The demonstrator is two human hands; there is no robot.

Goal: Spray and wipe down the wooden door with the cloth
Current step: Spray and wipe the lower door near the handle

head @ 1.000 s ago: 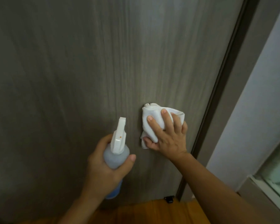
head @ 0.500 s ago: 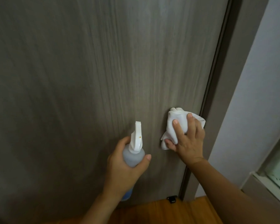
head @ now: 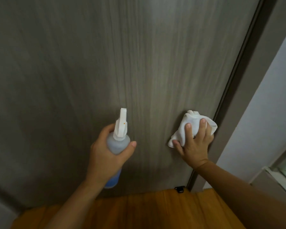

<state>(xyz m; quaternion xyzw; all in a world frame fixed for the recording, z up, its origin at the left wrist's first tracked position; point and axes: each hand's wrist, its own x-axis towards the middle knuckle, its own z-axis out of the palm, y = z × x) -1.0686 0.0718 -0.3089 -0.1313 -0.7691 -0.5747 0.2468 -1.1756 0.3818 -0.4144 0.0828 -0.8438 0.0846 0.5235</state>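
Cloth [head: 194, 125] shifted toward door [head: 139, 63] edge

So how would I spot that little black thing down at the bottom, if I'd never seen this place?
Start at the grey wooden door and follow its right edge down to the orange wood floor. There, at the door's bottom right corner, sits a small black fitting. It is the only dark piece on that bottom edge, well below the white cloth.

**Single head view, close on door**

Head camera is looking forward and down, sitting close to the door [head: 139, 63], which is filling most of the frame. Floor [head: 147, 210] is showing along the bottom edge, wall [head: 261, 113] at right.
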